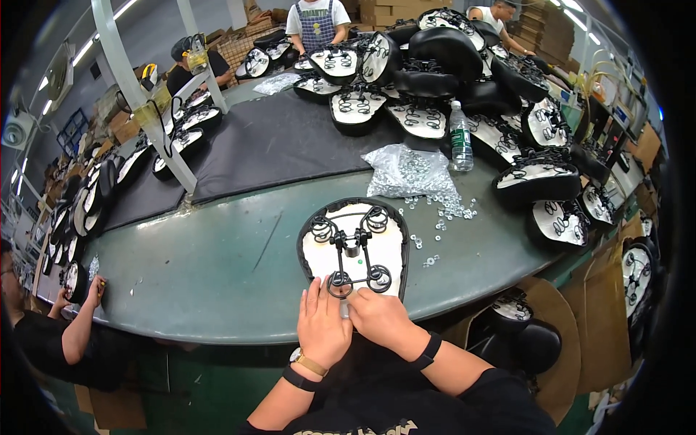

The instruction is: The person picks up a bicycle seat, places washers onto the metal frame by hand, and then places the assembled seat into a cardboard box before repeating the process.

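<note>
A bicycle saddle [391,254] lies upside down on the green worktable in front of me. Its white underside carries a black wire frame with coil springs [353,243] at both ends. My left hand [322,330] rests at the saddle's near edge, its fingers stretched out beside a near coil. Beside it, my right hand [380,315] is closed, with thumb and fingers pressed together below the near coils. Whatever the right fingers hold, if anything, is hidden.
A clear bag of metal nuts [409,170] spills loose nuts [438,225] right of the saddle. A water bottle [460,138] stands behind. Piled saddles [442,65] fill the back right. A cardboard box [580,319] with saddles stands low right. Co-workers are at left and behind.
</note>
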Available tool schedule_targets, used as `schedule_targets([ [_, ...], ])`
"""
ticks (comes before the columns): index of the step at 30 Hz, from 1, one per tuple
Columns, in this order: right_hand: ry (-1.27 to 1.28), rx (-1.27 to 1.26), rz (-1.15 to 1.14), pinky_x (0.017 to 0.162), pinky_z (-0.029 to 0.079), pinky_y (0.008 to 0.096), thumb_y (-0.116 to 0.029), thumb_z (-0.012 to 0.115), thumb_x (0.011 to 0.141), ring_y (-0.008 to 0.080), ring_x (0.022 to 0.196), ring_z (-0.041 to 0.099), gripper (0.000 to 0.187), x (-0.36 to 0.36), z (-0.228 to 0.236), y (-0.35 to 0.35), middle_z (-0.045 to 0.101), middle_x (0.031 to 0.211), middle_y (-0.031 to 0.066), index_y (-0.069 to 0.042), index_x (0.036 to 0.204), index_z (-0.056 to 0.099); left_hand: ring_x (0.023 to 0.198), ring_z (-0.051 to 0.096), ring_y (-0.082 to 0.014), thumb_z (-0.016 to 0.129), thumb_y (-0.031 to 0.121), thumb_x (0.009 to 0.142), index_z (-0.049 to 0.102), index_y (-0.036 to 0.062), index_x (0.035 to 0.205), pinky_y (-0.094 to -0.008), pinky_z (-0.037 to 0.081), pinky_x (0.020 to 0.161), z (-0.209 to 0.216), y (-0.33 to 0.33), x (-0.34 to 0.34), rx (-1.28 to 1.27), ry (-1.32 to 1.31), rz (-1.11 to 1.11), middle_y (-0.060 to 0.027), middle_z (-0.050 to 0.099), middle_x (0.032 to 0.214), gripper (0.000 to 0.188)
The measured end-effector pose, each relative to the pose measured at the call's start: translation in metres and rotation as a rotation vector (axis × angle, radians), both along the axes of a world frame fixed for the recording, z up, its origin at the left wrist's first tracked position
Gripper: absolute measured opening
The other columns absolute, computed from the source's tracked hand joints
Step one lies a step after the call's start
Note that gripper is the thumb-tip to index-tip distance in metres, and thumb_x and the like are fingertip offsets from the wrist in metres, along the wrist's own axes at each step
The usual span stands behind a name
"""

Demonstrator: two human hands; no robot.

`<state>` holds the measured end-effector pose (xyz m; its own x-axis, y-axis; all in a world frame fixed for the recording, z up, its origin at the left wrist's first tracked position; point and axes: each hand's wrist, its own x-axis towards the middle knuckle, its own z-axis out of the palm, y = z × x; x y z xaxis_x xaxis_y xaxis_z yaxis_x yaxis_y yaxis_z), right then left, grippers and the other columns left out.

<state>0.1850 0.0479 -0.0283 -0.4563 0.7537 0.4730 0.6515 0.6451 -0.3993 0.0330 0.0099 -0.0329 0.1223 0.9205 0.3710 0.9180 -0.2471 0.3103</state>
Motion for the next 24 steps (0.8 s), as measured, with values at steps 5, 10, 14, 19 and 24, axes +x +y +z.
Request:
schedule_targets([
  [5,0.168,0.068,-0.021,0.051,0.054,0.0394,-0.011,0.067,0.085,0.0288,0.061,0.065,0.005,0.000,0.000,-0.004,0.060,0.073,0.0071,-0.007,0.085,0.064,0.145,0.037,-0.0390,0.059,0.017,0.084,0.052,0.0029,0.142,-0.0554,0.031,0.118,0.001,0.001,0.001,0.025,0.018,-0.002,-0.0214,0.045,0.154,0.061],
  [10,-0.078,-0.043,-0.023,0.052,0.054,0.0366,-0.010,0.066,0.084,0.0242,0.062,0.066,0.022,-0.003,-0.002,0.001,0.060,0.074,0.0051,-0.007,0.105,0.070,0.146,0.036,-0.0393,0.058,0.018,0.084,0.051,0.0019,0.144,-0.0552,0.031,0.118,-0.005,0.001,0.000,0.075,0.005,-0.013,-0.0210,0.040,0.157,0.062],
  [14,0.094,0.043,0.017,0.051,0.053,0.0371,-0.011,0.065,0.085,0.0250,0.060,0.066,0.016,0.002,0.001,0.000,0.060,0.074,0.0053,-0.006,0.100,0.069,0.146,0.036,-0.0394,0.058,0.017,0.084,0.052,0.0015,0.142,-0.0552,0.030,0.118,-0.005,0.002,-0.004,0.056,0.008,-0.012,-0.0198,0.040,0.158,0.061],
  [19,0.048,0.033,-0.050,0.050,0.052,0.0367,-0.012,0.068,0.084,0.0243,0.060,0.065,0.013,0.001,-0.007,-0.001,0.059,0.073,0.0035,-0.009,0.096,0.070,0.146,0.036,-0.0394,0.057,0.016,0.084,0.054,0.0009,0.140,-0.0552,0.030,0.118,0.001,0.001,0.002,0.048,-0.042,-0.028,-0.0200,0.041,0.157,0.059],
  [24,0.104,0.053,0.005,0.053,0.052,0.0340,-0.013,0.071,0.081,0.0224,0.063,0.065,0.022,0.007,0.000,-0.003,0.060,0.074,0.0020,-0.011,0.102,0.074,0.145,0.034,-0.0445,0.052,0.009,0.082,0.049,-0.0036,0.142,-0.0553,0.028,0.119,-0.001,0.000,0.002,0.046,-0.056,-0.051,-0.0243,0.040,0.156,0.062],
])
